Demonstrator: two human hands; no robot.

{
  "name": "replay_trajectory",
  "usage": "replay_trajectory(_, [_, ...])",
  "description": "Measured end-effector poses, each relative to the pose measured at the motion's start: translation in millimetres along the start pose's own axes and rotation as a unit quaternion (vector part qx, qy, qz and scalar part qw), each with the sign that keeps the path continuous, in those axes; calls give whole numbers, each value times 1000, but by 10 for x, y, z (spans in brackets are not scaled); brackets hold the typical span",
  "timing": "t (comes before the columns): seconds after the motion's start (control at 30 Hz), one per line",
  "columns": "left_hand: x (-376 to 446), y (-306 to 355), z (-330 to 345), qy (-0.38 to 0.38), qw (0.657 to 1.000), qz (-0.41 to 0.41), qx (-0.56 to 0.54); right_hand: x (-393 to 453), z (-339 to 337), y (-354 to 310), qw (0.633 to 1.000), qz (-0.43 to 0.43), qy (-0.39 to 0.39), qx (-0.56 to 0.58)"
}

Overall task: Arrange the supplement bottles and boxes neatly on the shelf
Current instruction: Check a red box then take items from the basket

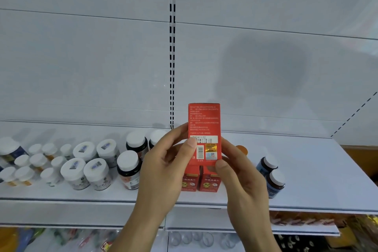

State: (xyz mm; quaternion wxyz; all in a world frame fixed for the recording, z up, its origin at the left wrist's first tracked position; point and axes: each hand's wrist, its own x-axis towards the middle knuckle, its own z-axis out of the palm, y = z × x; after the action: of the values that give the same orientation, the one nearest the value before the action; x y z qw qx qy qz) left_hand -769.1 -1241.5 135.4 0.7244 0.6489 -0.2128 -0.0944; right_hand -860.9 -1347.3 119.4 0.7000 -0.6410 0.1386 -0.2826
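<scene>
Both hands share the grip on one red supplement box [204,133], held upright in the air above the front of the white shelf [306,170] with its printed back panel, date stamp and barcode turned toward the camera. The left hand [163,170] pinches the box's left edge, thumb lying across the face beside the barcode; the right hand [241,172] pinches the lower right corner, thumb on the front. Directly beneath the box, two matching red boxes [199,182] already stand side by side at the shelf's front edge, faces outward. Further left, things look largely settled — dark bottles with white caps [128,166], then fat white jars [84,168] in pairs, then small white-capped bottles [30,168] in loose rows. To the right stand two blue-labelled bottles [272,176], one behind the other, and an orange cap [242,149] peeks out behind the right hand. Beyond them the shelf runs on to the right. By this reckoning the job is well along: the held box wants its place by its twins, and what else remains cannot be told.
</scene>
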Motion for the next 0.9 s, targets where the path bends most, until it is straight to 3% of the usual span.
replay_trajectory(0.43, [54,-21,-17,6,1000,-5,2,73,48,6,1000,-16,14,19])
replay_trajectory(0.6, [52,-40,22,36,997,20,64,91,48,79,999,-27,43,-4])
replay_trajectory(0.7, [36,-37,68,63,995,39,73,98,67,143,992,-79,78,-54])
replay_trajectory(0.9, [46,-3,98,20,999,20,16,115,62,205,964,-176,103,-172])
